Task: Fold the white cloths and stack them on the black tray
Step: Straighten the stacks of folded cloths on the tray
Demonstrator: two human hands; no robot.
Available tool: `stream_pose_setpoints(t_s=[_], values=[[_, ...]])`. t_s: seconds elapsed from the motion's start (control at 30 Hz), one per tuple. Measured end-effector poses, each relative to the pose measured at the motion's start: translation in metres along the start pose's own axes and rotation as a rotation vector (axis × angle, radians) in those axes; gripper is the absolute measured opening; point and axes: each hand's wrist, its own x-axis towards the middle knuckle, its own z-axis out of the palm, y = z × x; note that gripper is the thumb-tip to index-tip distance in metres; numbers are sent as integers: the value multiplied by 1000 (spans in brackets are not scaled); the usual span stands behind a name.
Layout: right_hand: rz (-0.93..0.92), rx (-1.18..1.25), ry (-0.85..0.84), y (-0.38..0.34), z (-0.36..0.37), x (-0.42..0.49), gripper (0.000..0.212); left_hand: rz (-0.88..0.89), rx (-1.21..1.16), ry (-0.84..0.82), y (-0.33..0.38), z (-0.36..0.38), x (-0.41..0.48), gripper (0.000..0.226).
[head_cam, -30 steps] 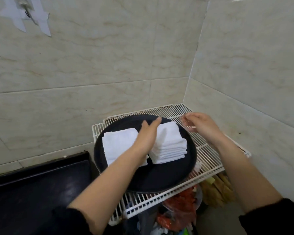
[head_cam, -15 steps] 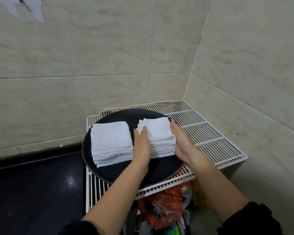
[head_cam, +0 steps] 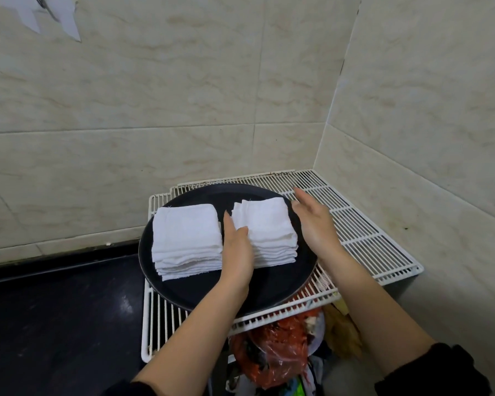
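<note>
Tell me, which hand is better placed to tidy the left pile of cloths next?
Left, probably. The left hand lies between the two piles, next to the left pile; the right hand sits beyond the right pile.

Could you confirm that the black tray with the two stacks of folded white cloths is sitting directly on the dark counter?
Not quite. In the head view the black tray rests on the white wire rack, not the dark counter beside it. The rest holds: the left stack and right stack of folded white cloths sit on it.
</note>
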Motion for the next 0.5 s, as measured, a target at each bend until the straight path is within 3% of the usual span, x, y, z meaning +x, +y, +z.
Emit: stream_pose_setpoints(t_s=[0.2, 0.33, 0.43, 0.5], values=[[-406, -381, -195, -12, 5, -13, 22, 102, -60, -15, -6, 0, -1, 43], [-407, -525, -369, -14, 12, -17, 15, -34, -206, 1, 0, 0, -2, 39], [-370, -516, -387, -12, 15, -18, 14, -60, -218, 15, 2, 0, -3, 25], [-337, -428, -352, -11, 16, -18, 12, -66, -216, 9, 2, 1, -4, 33]])
